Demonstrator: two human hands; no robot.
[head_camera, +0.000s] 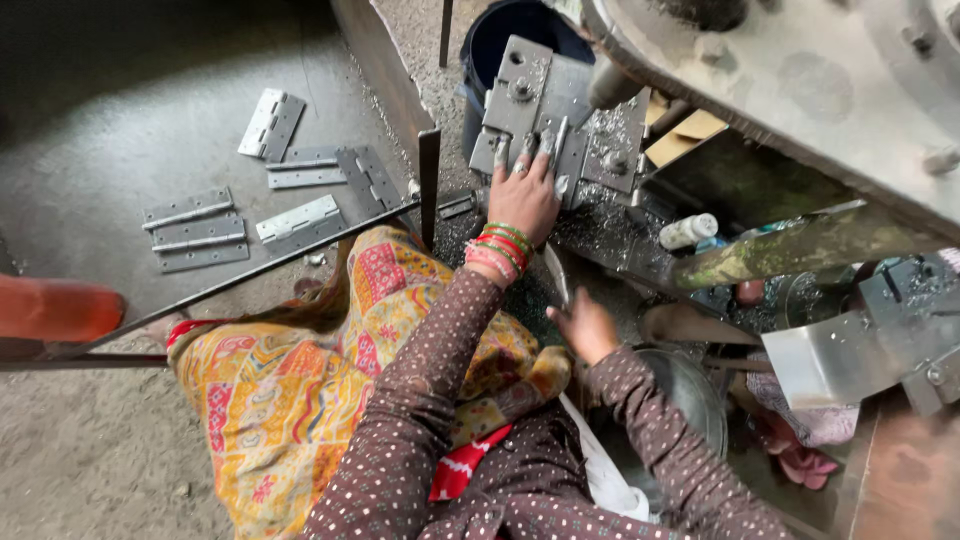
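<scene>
A hinge plate is pressed flat on a press fixture amid metal swarf.

The left hand (522, 198) is laid with spread fingers, its grip released, on the grey hinge plate (545, 125) seated on the jig under the press ram (612, 85). The right hand (585, 326) is held loosely curled and empty, near a steel bowl (690, 395). Finished hinges (270, 205) are scattered on the floor (120, 130), beyond an angle-iron frame (428, 185). A dark bucket (515, 25) stands behind the jig.

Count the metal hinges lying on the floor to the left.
6, all left of the steel post: one apart at the top, two in the middle, two lower left, one lower right. Overlaps may hide more.
</scene>
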